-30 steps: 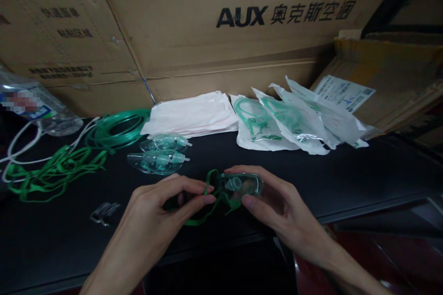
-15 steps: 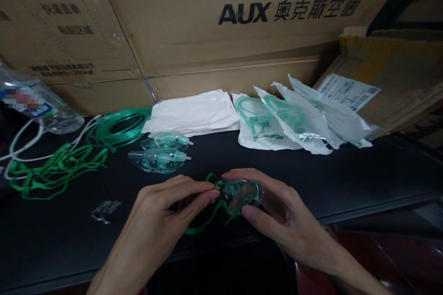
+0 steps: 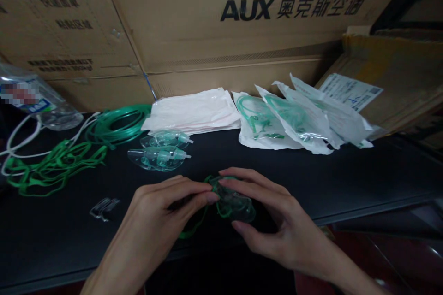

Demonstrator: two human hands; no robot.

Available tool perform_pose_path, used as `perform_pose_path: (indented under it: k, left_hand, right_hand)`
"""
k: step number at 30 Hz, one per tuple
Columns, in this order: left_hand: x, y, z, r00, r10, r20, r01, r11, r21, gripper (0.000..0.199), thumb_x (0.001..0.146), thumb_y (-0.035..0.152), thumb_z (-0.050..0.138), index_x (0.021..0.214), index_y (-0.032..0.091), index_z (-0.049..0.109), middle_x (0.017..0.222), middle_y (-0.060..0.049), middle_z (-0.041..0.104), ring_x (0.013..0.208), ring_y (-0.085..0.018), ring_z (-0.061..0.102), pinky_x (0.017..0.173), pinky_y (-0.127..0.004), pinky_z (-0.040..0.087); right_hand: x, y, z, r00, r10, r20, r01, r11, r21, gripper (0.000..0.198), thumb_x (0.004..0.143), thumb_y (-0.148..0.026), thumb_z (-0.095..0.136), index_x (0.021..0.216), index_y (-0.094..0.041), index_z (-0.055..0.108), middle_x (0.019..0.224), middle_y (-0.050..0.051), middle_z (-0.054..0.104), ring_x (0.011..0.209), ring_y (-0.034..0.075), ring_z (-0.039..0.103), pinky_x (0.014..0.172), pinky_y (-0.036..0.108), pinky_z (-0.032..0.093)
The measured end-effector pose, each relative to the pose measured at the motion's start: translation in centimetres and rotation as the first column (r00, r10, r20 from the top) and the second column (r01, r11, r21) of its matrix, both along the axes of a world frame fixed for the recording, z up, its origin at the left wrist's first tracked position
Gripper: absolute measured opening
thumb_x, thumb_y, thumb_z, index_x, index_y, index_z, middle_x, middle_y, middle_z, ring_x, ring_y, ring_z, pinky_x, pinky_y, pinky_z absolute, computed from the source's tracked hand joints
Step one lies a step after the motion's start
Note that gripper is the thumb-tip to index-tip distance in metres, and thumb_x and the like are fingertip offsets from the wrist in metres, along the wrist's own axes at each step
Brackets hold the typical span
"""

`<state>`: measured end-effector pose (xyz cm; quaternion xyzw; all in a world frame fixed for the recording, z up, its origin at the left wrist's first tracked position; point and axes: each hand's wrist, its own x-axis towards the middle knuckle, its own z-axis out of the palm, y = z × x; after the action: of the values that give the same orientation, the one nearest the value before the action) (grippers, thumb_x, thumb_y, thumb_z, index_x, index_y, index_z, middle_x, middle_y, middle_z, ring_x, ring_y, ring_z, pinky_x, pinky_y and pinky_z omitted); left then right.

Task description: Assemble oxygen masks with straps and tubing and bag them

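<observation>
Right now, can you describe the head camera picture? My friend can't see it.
A left hand pinches a green strap at a clear oxygen mask that the right hand touches. On the table behind lie two loose masks, coiled green tubing and white packets, before a cardboard box.

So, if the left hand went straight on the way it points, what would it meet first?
Probably the clear mask just ahead, beside the green strap the left hand seems to pinch; depth is unclear, and they may be touching.

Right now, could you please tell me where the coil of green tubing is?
In the head view, the coil lies at left, between the bottle and the white stack, beyond the green straps.
</observation>
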<state>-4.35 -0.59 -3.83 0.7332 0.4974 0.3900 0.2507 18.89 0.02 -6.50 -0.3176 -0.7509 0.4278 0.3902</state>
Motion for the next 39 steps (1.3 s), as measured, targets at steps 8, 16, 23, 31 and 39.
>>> perform_pose_path:
  k: [8,16,23,31,39]
  left_hand:
    - [0.4,0.6,-0.4,0.994,0.064,0.088,-0.049,0.986,-0.162,0.014,0.087,0.033,0.072,0.082,0.026,0.083,0.069,0.002,0.08,0.056,-0.016,0.072,0.048,-0.018,0.051]
    - [0.8,0.3,-0.9,0.995,-0.079,0.061,0.08,0.997,-0.016,0.015,0.087,0.017,0.076,0.084,0.03,0.082,0.075,0.007,0.077,0.062,-0.009,0.068,0.063,-0.015,0.053]
    - [1.3,0.1,-0.8,0.992,-0.115,-0.058,0.115,0.993,0.003,0.015,0.093,0.025,0.07,0.082,0.028,0.079,0.076,0.005,0.077,0.063,-0.012,0.068,0.062,-0.02,0.053]
    - [2.6,-0.5,-1.0,0.984,0.039,-0.175,-0.016,0.992,0.128,0.027,0.082,0.031,0.081,0.102,0.029,0.064,0.085,0.007,0.073,0.068,-0.015,0.066,0.064,-0.026,0.049]
    - [4.6,-1.0,-0.6,0.975,0.098,-0.198,-0.068,0.985,0.156,0.017,0.083,0.017,0.061,0.096,0.027,0.059,0.089,0.003,0.073,0.082,-0.02,0.068,0.072,-0.034,0.05]
  right_hand:
    - [0.1,-0.1,0.9,0.999,0.025,-0.027,-0.024,1.0,0.011,0.042,0.096,-0.035,0.069,0.138,-0.029,0.066,0.148,0.008,0.062,0.135,0.026,0.059,0.113,0.039,0.049]
    - [-0.9,0.2,0.1,0.979,-0.173,-0.108,0.171,0.985,-0.026,0.02,0.095,-0.019,0.07,0.112,-0.027,0.077,0.115,0.004,0.079,0.111,0.019,0.072,0.098,0.031,0.056]
    - [-0.9,0.4,0.0,0.978,-0.168,-0.122,0.166,0.986,-0.022,0.015,0.093,-0.013,0.072,0.094,-0.026,0.079,0.116,0.004,0.077,0.106,0.019,0.073,0.094,0.032,0.058]
    - [-1.2,-0.2,-0.3,0.974,-0.212,-0.078,0.216,0.975,0.051,0.015,0.098,-0.012,0.063,0.099,-0.025,0.071,0.121,0.005,0.072,0.11,0.017,0.071,0.095,0.028,0.056]
    - [-1.7,-0.8,-0.6,0.966,-0.249,-0.071,0.258,0.953,0.159,0.02,0.1,-0.007,0.057,0.101,-0.026,0.065,0.131,0.005,0.067,0.127,0.018,0.064,0.108,0.031,0.051]
